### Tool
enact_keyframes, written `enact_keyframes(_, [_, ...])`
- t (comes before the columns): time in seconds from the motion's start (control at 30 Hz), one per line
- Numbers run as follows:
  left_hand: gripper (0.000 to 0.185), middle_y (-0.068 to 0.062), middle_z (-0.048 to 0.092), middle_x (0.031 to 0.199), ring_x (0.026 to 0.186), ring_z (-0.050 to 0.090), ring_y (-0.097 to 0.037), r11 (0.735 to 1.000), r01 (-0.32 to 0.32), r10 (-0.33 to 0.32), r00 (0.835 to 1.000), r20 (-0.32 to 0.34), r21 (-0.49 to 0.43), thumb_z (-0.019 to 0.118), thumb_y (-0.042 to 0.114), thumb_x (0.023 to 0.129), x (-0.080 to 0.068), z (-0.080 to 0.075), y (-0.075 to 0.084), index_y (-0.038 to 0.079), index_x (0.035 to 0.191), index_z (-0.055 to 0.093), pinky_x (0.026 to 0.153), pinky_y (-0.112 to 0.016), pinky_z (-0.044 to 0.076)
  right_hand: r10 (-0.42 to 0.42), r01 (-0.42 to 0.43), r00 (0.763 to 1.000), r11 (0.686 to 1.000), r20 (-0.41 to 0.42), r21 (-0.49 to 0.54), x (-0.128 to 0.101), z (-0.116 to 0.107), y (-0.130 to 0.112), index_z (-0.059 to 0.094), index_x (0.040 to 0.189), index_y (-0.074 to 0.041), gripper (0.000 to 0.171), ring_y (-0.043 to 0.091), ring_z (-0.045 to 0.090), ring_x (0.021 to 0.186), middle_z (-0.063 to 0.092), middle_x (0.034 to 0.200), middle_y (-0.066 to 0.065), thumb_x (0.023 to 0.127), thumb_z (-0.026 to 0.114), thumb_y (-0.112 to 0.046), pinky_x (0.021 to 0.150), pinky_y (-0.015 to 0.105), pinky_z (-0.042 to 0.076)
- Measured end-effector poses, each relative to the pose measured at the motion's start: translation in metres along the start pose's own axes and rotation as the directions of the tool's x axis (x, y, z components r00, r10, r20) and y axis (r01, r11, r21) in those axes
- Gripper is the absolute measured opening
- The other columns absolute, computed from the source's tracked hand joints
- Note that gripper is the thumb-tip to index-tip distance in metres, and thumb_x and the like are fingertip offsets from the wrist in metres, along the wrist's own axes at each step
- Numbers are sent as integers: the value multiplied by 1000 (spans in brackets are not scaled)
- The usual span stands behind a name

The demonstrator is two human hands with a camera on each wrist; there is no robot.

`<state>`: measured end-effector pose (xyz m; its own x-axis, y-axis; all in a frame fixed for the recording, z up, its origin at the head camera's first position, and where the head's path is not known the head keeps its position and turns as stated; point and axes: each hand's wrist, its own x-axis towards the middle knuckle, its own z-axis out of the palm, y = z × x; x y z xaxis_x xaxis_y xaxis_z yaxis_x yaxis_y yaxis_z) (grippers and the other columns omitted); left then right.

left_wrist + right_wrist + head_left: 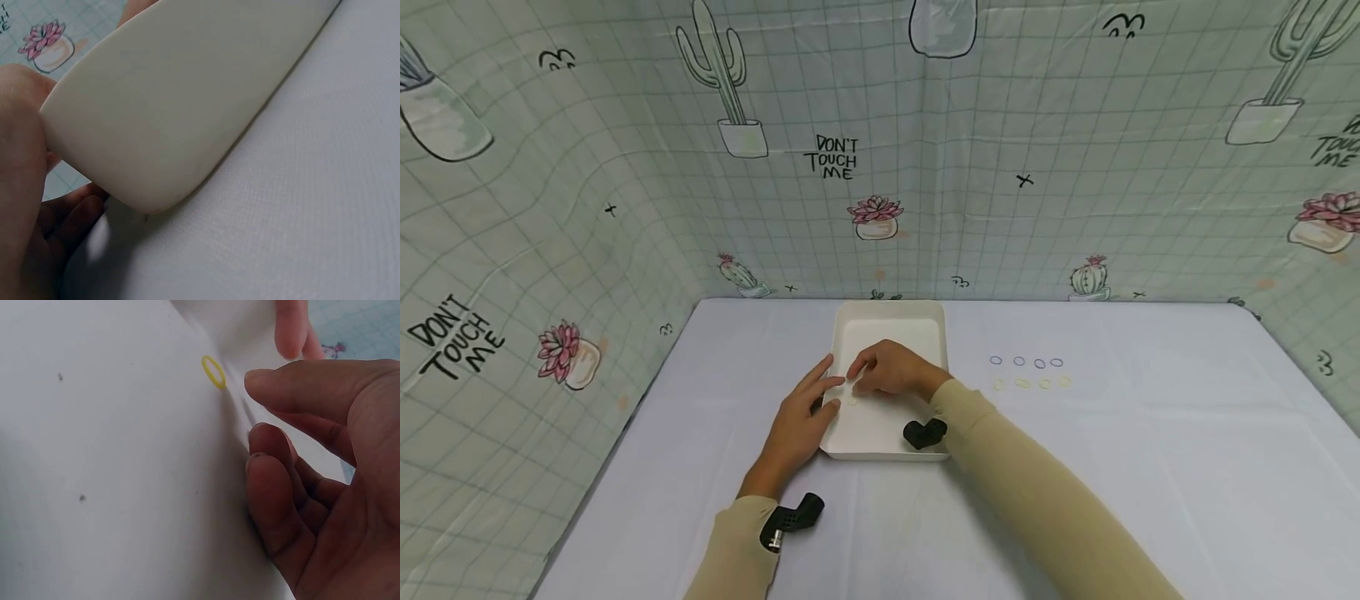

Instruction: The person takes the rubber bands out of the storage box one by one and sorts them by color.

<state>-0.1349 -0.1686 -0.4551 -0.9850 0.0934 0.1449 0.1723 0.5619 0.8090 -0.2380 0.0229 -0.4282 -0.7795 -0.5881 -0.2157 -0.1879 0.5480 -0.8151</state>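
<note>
A white rectangular tray [891,310] lies on the table. My left hand [801,417] grips its left rim, with some fingers reaching over the edge and others against the outer wall [175,94]. Over the left part of the tray, my right hand [891,369] is held low with its fingers bent. Thumb and forefinger stand apart in the right wrist view, and nothing shows between them. A thin yellow ring [214,372] lies inside the tray near the wall, just beyond the right fingertips. From the head, a pale yellow ring [853,402] shows faintly beside the left thumb.
To the right of the tray, several blue rings [1018,361] form a row on the white tablecloth [1150,467]. A row of yellow rings [1022,383] lies just in front of them. A patterned curtain [970,167] hangs behind the table.
</note>
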Motion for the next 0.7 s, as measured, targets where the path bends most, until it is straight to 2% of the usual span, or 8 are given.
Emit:
enact_keyframes(0.27, [36,16,32,159,147,28,-14,1000,-2,2,1000,7,-20,59,15,100,-2,0,2,12,136,64,115,-44,32,-4,3,1000,997,-15,-80,1,4,-1,76,97,-19,12,12,48,49,56,63,0,86,76,-15,51,25,41])
enact_keyframes(0.53, [35,15,33,159,147,29,-15,1000,-9,9,1000,3,-7,60,14,100,-1,-1,1,14,135,64,115,-46,32,-67,64,998,977,-8,-201,1,7,-3,76,96,-19,10,11,53,66,62,72,-1,87,77,-17,62,26,43])
enact_keyframes(0.7, [35,14,33,159,147,29,-16,1000,-9,9,1000,9,-3,60,15,100,-1,-3,3,13,135,64,115,-46,32,-107,107,994,966,11,-237,0,6,-4,75,93,-20,7,11,54,68,63,73,-3,88,76,-16,64,26,45])
